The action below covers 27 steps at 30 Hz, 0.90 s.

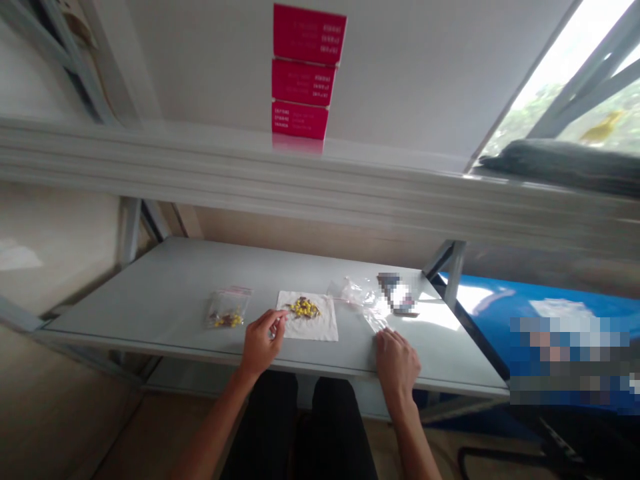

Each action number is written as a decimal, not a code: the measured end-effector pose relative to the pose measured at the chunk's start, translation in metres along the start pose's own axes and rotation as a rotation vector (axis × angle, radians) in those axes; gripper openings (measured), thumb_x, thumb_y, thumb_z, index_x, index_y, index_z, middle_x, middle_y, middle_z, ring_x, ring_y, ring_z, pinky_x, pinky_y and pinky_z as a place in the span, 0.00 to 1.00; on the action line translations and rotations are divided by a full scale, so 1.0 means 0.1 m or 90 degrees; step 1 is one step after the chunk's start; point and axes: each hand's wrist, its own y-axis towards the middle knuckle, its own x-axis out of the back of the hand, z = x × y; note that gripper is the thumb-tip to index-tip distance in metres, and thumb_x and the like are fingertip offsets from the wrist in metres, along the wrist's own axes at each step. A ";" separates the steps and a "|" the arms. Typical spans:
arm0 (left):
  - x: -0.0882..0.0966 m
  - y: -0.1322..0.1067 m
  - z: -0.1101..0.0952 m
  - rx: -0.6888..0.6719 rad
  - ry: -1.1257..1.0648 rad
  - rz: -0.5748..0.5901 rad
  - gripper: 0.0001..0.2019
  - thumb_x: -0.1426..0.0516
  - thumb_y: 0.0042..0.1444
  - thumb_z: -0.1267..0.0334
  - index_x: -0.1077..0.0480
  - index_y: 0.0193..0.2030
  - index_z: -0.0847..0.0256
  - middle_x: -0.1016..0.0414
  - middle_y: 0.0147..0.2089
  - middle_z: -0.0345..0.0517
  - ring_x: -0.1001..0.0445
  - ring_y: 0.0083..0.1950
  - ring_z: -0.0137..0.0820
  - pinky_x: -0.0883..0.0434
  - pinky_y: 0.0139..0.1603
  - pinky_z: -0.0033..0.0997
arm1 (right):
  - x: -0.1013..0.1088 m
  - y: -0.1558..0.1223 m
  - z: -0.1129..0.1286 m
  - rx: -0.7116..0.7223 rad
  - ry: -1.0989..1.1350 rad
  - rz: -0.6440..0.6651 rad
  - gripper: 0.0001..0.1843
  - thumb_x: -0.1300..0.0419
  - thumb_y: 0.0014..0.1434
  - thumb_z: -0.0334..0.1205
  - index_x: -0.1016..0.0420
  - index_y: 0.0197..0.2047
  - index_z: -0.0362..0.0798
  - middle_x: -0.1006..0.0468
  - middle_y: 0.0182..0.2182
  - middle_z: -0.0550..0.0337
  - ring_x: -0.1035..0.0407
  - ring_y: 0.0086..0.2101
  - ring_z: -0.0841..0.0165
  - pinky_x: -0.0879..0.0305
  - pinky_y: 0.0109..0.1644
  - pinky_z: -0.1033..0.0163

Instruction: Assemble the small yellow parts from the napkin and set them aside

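A white square sheet (315, 325) lies on the grey shelf board (165, 287), with a small heap of yellow and brown bits (303, 307) on it. My left hand (261, 341) rests at the sheet's left edge, fingers pinched together near the heap; what they hold is too small to make out. My right hand (397, 363) lies on the board near its front edge, fingers curled, touching the lower end of an empty clear plastic bag (361, 298). A second clear zip bag (227, 309) with yellow and brown bits lies left of my left hand.
A dark blurred-out object (397, 293) lies right of the clear bag. An upper shelf beam (320, 190) runs across above the board. Pink boxes (304, 72) are stacked up there. A blue surface (505, 313) is to the right. My legs are under the board.
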 end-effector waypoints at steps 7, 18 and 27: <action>-0.29 0.10 -0.36 0.205 -0.529 0.170 0.30 0.34 0.53 0.50 0.33 0.60 0.59 0.24 0.56 0.59 0.21 0.51 0.42 0.24 0.45 0.36 | 0.39 -0.25 0.93 0.132 0.427 -0.073 0.13 0.45 0.67 0.42 0.18 0.43 0.50 0.18 0.48 0.51 0.25 0.49 0.57 0.33 0.56 0.53; 0.08 0.34 0.10 0.310 -0.458 -0.073 0.22 0.27 0.35 0.59 0.25 0.38 0.63 0.21 0.31 0.40 0.25 0.30 0.29 0.29 0.35 0.28 | 0.04 -0.14 1.44 0.047 0.707 0.103 0.14 0.43 0.66 0.45 0.17 0.40 0.47 0.16 0.40 0.51 0.23 0.40 0.60 0.27 0.43 0.59; 0.05 0.16 0.21 0.230 -0.433 0.109 0.28 0.30 0.47 0.57 0.33 0.53 0.59 0.21 0.34 0.41 0.22 0.36 0.32 0.28 0.39 0.29 | 0.12 0.03 1.72 0.227 0.673 0.169 0.09 0.41 0.63 0.38 0.20 0.43 0.49 0.20 0.42 0.54 0.27 0.35 0.68 0.33 0.32 0.66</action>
